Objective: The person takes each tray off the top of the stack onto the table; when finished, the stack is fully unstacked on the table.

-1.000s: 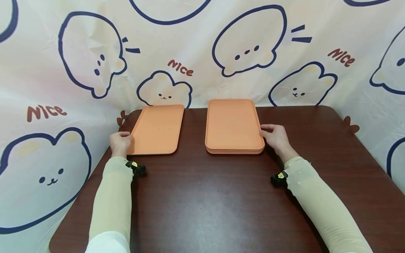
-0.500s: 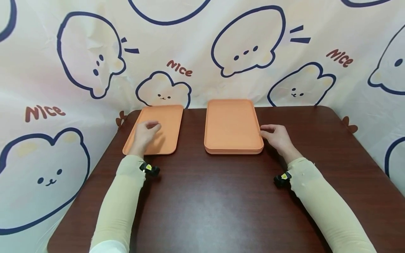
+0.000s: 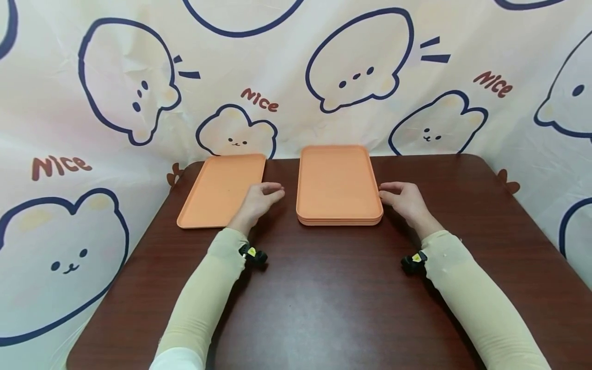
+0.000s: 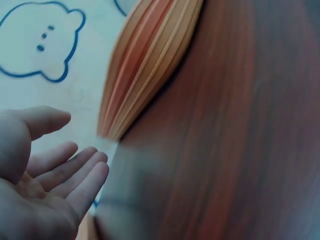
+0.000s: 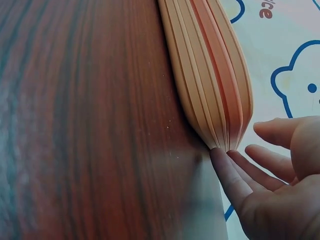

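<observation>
A stack of several orange rectangular trays (image 3: 339,182) lies at the middle of the table's far side. To its left is a single orange tray (image 3: 217,187), flat on the tabletop. My left hand (image 3: 259,203) hovers between the two, over the single tray's right edge, holding nothing. In the left wrist view its fingers (image 4: 75,170) and thumb are spread apart, short of the stack's side (image 4: 145,65). My right hand (image 3: 407,205) is at the stack's right edge. The right wrist view shows its fingertips (image 5: 220,155) touching the stack's side, with the thumb off it.
The dark brown wooden table (image 3: 324,298) has rounded corners. A pale cloth (image 3: 296,77) with cartoon drawings hangs behind and beside it. Each wrist carries a small black camera, one on the left (image 3: 254,255) and one on the right (image 3: 413,262).
My left hand has let go of the single tray's left edge and moved right across it, toward the stack. My right hand stays by the stack's right side.
</observation>
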`<state>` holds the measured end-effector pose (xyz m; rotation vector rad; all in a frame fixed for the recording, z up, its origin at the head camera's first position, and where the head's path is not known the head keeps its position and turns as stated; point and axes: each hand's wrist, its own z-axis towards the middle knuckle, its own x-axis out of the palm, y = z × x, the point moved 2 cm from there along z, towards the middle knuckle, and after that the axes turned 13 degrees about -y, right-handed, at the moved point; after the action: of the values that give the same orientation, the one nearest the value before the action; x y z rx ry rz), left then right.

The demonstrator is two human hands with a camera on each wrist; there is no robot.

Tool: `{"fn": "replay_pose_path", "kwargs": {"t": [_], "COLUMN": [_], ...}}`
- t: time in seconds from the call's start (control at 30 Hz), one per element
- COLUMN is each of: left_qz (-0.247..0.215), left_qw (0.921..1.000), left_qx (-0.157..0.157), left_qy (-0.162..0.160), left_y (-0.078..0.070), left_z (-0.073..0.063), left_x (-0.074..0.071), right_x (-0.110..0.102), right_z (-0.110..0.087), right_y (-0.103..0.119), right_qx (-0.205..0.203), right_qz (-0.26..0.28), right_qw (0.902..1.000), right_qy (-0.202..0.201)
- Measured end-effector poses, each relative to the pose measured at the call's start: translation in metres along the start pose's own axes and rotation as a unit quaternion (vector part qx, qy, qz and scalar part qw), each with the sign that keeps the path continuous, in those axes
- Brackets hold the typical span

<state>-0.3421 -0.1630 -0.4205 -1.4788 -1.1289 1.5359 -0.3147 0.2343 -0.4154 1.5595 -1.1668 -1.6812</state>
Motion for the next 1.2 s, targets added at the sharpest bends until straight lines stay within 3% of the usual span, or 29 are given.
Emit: {"fn": "replay_pose_path", "kwargs": {"t": [0.33, 0.53, 0.87, 1.07, 1.2], "left_qz": [-0.017, -0.03, -0.013, -0.018, -0.013], "left_qw": [0.9995, 0.9994, 0.9998, 0.999, 0.9987], "left_qx": [0.008, 0.013, -0.008, -0.022, -0.014], "left_qy": [0.026, 0.014, -0.012, -0.035, -0.048], "left_y": [-0.005, -0.007, -0.003, 0.004, 0.008], "left_z": [-0.008, -0.008, -0.009, -0.011, -0.011], "left_x": [0.038, 0.047, 0.038, 0.021, 0.008], "right_x": [0.002, 0.006, 0.021, 0.04, 0.054], "right_z": [0.0, 0.003, 0.003, 0.002, 0.002], "right_y": [-0.002, -0.003, 0.002, 0.009, 0.015], "right_qx": [0.014, 0.018, 0.005, -0.001, -0.001], "right_qz": [0.004, 0.008, 0.006, 0.01, 0.012], "right_qw": [0.9999, 0.9998, 1.0, 0.9999, 0.9999], "right_qy": [0.006, 0.007, -0.006, 0.0, 0.001]}}
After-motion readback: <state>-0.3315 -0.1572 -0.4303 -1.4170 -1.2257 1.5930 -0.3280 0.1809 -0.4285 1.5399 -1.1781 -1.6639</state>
